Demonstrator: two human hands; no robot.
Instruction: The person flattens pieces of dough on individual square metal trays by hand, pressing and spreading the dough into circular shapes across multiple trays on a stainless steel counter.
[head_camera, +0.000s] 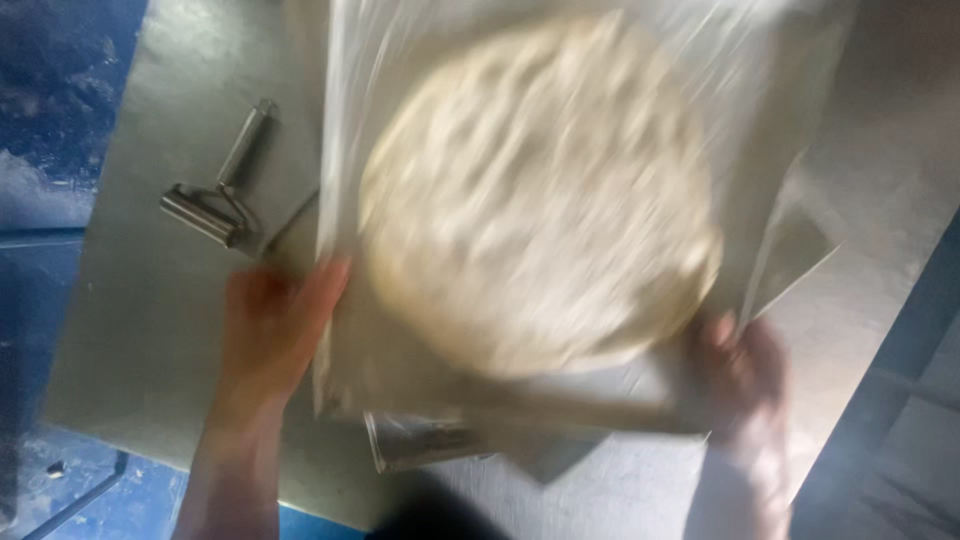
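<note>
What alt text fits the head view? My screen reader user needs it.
Two hands, left hand and right hand, grip opposite edges of a sheet carrying a round, dimpled flat dough above a metal table. A small metal roller tool lies left of it. The picture is motion-blurred.

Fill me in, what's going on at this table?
A person stands over a metal table, both hands on a clear plastic sheet that carries a flat round disc of pale dough. The left hand grips the sheet's near left edge, the right hand its near right corner. A small metal roller tool lies untouched on the table to the left. The picture is motion-blurred, so finer detail is unclear.
</note>
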